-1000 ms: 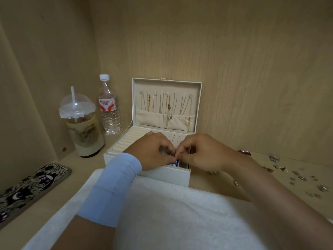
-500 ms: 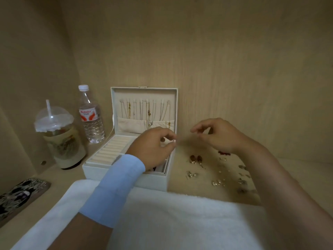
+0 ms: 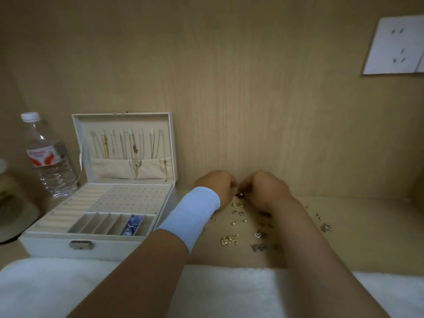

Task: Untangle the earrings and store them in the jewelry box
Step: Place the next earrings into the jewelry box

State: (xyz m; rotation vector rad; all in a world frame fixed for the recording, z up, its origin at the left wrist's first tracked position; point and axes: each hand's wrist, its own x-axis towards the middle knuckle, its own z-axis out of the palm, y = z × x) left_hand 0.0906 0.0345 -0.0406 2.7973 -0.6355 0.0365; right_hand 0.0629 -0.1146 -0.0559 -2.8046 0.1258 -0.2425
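The white jewelry box [image 3: 57, 247] stands open at the left, with necklaces hanging in its lid and a blue piece [image 3: 132, 224] in one front compartment. To its right, several small gold and silver earrings [image 3: 238, 223] lie scattered on the wooden surface. Over the far end of that scatter my left hand [image 3: 221, 183], with a pale blue wrist sleeve, and my right hand [image 3: 267, 188] meet with curled fingers. Both pinch at a small red earring [image 3: 240, 195] between them. The fingertips are hidden behind the knuckles.
A clear water bottle [image 3: 49, 161] stands left of the box, and a lidded drink cup [image 3: 9, 203] sits at the far left edge. A white fluffy towel [image 3: 229, 292] covers the near edge. A wall socket plate [image 3: 397, 44] is at upper right.
Both hands left the jewelry box and moved right to the scattered earrings, where they now come together on a red earring. The view has swung to the right.
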